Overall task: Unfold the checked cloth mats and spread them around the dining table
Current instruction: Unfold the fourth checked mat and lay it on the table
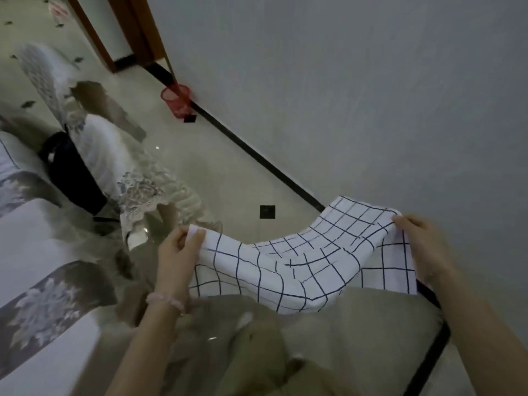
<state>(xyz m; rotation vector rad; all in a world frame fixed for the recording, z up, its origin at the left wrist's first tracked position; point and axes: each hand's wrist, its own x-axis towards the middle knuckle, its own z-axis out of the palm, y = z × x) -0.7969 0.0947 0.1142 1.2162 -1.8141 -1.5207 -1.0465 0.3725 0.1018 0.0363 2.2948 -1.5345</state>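
Note:
A white cloth mat with a dark blue check (pixel 300 267) hangs in the air in front of me, sagging in the middle and partly folded over itself. My left hand (pixel 178 252) pinches its left corner between thumb and fingers. My right hand (pixel 420 244) grips its right upper edge. The dining table (pixel 34 247) lies at the left, covered with a white and grey flowered cloth and a glossy top whose corner reaches below my left hand.
A chair with a white lace cover (pixel 94 155) stands at the table's far side. A red mesh bin (pixel 176 100) sits by the grey wall (pixel 343 95). A black skirting strip (pixel 257 155) runs along the beige tiled floor.

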